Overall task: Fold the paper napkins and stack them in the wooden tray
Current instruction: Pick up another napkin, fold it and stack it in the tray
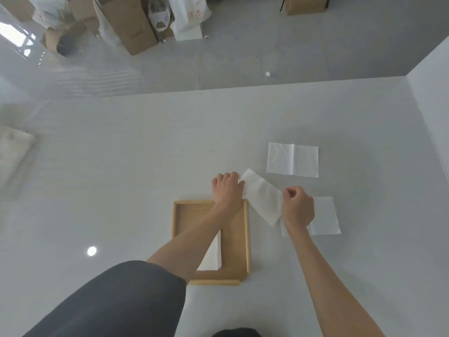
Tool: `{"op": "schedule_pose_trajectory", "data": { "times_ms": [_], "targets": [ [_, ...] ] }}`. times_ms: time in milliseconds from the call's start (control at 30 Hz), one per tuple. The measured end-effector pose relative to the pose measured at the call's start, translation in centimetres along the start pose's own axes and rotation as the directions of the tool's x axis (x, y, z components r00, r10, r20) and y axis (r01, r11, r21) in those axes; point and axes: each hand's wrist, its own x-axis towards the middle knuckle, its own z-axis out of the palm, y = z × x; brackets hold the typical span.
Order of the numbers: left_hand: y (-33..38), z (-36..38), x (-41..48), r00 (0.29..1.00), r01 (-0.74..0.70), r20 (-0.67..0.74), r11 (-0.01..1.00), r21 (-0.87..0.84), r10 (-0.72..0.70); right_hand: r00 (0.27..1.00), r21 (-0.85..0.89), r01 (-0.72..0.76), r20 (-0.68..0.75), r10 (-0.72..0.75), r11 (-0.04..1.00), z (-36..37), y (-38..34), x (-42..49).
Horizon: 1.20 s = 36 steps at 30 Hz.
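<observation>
A white paper napkin [262, 197], folded into a long strip, lies slanted on the white table just right of the wooden tray [239, 239]. My left hand [227, 189] presses its far left end with curled fingers. My right hand [297, 206] pinches the strip's near right end. Folded napkins [213, 257] lie stacked inside the tray, partly hidden by my left forearm. An unfolded napkin [292, 159] lies flat further back on the right. Another flat napkin [324, 216] sits under my right hand.
The white table [121, 178] ends at a far edge, with a raised white wall along its right side. Cardboard boxes [131, 23] and plastic bags stand on the floor beyond. A whitish bag [12, 152] lies at the left edge.
</observation>
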Motion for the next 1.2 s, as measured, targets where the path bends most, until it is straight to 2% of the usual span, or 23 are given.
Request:
{"op": "schedule_pose_trajectory", "data": {
  "times_ms": [133,267,600,733,833,900,933,1000,1033,1133,1200],
  "targets": [
    [0.9,1.0,1.7,0.99,0.095,0.087,0.985,0.142,-0.108,0.988,-0.268,0.137,0.105,-0.112,0.954,1.7,0.3,1.5],
    [1.4,1.8,2.7,0.991,0.094,0.079,0.985,0.142,-0.106,0.982,-0.362,0.178,0.126,-0.141,0.915,2.6,0.5,1.6],
    [1.5,2.2,4.1,0.984,0.06,0.171,0.996,-0.072,-0.047,0.973,-0.354,0.22,0.145,-0.179,0.909,2.8,0.0,2.4],
    [1.2,1.5,3.9,0.987,0.051,0.16,0.981,-0.189,-0.02,0.969,-0.233,0.244,0.103,-0.226,0.941,2.0,-0.4,2.2],
    [1.0,0.4,3.9,0.988,0.061,0.156,0.925,-0.376,-0.002,0.967,-0.121,0.247,0.097,-0.236,0.961,1.0,-1.2,2.1],
    [1.1,-0.6,3.6,0.979,0.121,0.202,0.822,-0.557,-0.008,0.974,0.059,0.169,0.141,-0.175,0.984,0.3,-1.7,2.2],
    [1.0,-1.1,3.6,0.973,0.161,0.229,0.765,-0.623,-0.019,0.975,0.192,0.079,0.188,-0.115,0.978,-0.1,-2.0,2.3],
    [0.8,-2.0,3.5,0.961,0.226,0.273,0.679,-0.698,-0.04,0.949,0.452,-0.146,0.316,-0.005,0.88,-1.0,-2.3,2.5],
    [0.5,-2.3,3.5,0.956,0.249,0.291,0.647,-0.721,-0.043,0.924,0.526,-0.238,0.383,0.023,0.817,-1.4,-2.2,2.6],
    [-0.4,-3.3,3.5,0.941,0.292,0.334,0.609,-0.738,-0.047,0.816,0.594,-0.462,0.576,0.052,0.658,-2.0,-1.5,2.9],
    [-1.2,-3.9,3.3,0.929,0.334,0.364,0.572,-0.749,-0.065,0.739,0.576,-0.554,0.672,0.037,0.601,-1.9,-1.0,2.8]
  ]
}}
